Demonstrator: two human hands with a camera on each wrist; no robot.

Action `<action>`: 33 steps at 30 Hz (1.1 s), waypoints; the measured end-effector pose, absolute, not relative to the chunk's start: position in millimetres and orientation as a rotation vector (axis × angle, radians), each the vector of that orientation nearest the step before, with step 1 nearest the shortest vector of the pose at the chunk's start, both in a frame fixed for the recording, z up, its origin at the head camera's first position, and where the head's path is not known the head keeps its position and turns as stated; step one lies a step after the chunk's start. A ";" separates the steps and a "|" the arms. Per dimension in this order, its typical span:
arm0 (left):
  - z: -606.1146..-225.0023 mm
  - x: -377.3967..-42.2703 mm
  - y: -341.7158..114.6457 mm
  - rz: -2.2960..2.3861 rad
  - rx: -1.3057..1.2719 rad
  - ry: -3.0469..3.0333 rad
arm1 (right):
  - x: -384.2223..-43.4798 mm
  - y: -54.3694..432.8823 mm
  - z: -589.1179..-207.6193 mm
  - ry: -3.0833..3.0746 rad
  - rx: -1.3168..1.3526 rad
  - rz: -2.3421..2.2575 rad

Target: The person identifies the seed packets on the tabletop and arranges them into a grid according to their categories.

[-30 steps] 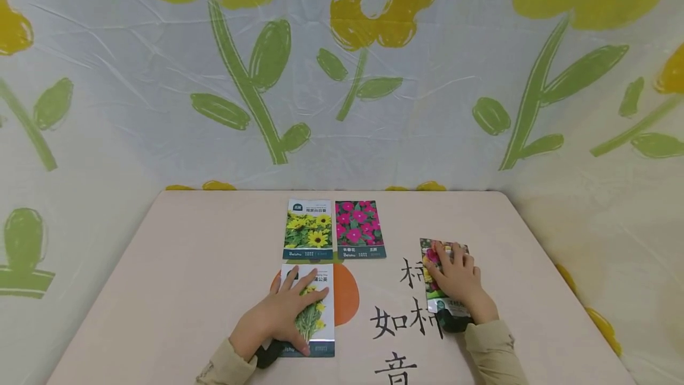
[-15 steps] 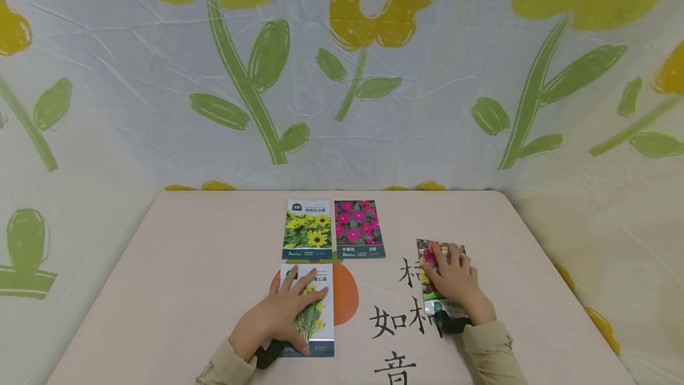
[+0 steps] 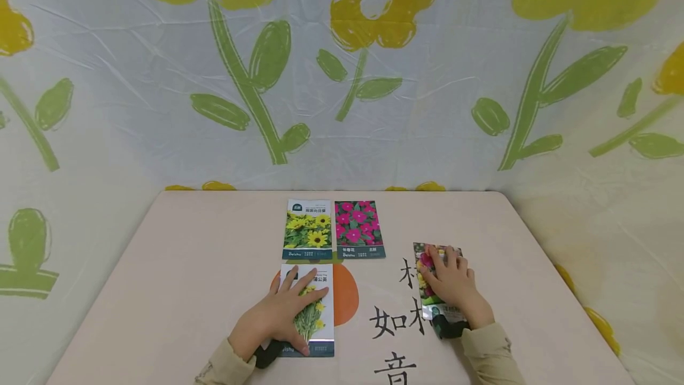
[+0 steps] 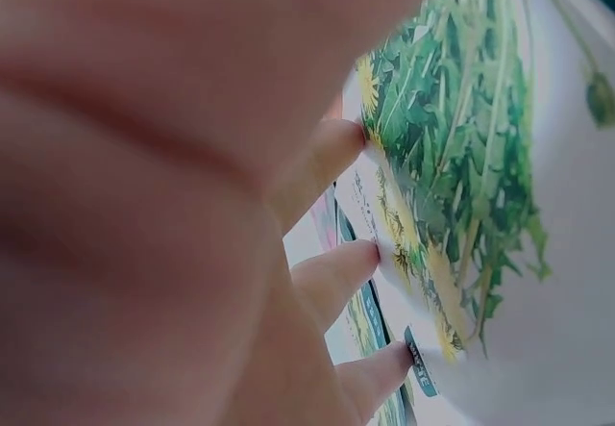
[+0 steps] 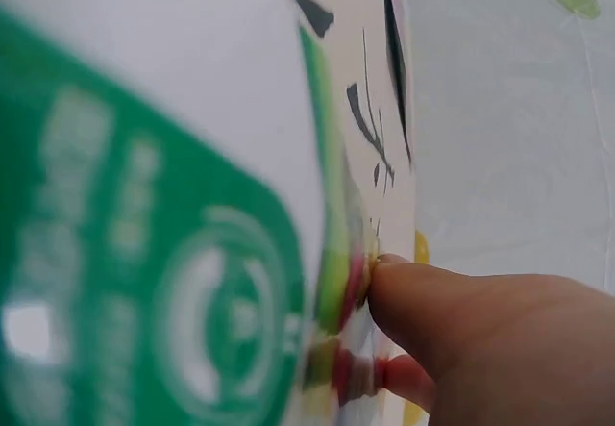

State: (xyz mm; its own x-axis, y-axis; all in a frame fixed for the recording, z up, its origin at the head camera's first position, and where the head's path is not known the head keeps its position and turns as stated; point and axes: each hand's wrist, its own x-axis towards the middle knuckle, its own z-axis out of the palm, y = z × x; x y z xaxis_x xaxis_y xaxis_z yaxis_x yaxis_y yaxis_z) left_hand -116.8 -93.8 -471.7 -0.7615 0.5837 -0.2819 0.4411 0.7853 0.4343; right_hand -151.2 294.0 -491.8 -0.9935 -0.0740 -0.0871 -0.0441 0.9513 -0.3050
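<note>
My left hand (image 3: pixel 285 311) lies with fingers spread on a white seed packet (image 3: pixel 320 340) printed with a yellow-flowered leafy plant. In the left wrist view its fingertips touch the face of the packet (image 4: pixel 461 157). To the right, my right hand (image 3: pixel 454 278) rests on a second seed packet (image 3: pixel 429 296) with pink and yellow blooms, its fingers pressing across the upper part. Close up in the right wrist view are the green label of that packet (image 5: pixel 231 320) and the thumb (image 5: pixel 432 311) against its face. The hand hides much of this packet.
Beyond the left hand, a yellow-flower seed packet (image 3: pixel 308 230) and a magenta-flower seed packet (image 3: pixel 360 229) lie side by side. An orange fruit print (image 3: pixel 347 296) and black characters (image 3: pixel 389 321) mark the pink tabletop (image 3: pixel 176 290). A flower-patterned curtain (image 3: pixel 417 135) stands behind.
My right hand has slid its packet a little to the left and toward me along the table. The left hand and the other packets have stayed in place.
</note>
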 end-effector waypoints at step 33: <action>-471.7 -116.7 -93.4 0.460 0.781 2.573 | -140.9 277.0 -464.9 2.868 -0.170 -0.442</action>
State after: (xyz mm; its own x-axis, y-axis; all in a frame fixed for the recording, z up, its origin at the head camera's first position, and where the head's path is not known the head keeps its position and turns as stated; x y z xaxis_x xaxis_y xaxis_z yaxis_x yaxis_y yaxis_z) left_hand -116.7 -93.4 -471.7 -0.7586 0.5852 -0.2866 0.4498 0.7884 0.4196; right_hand -140.9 277.0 -464.9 -0.9658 -0.1491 -0.2122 -0.0783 0.9476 -0.3096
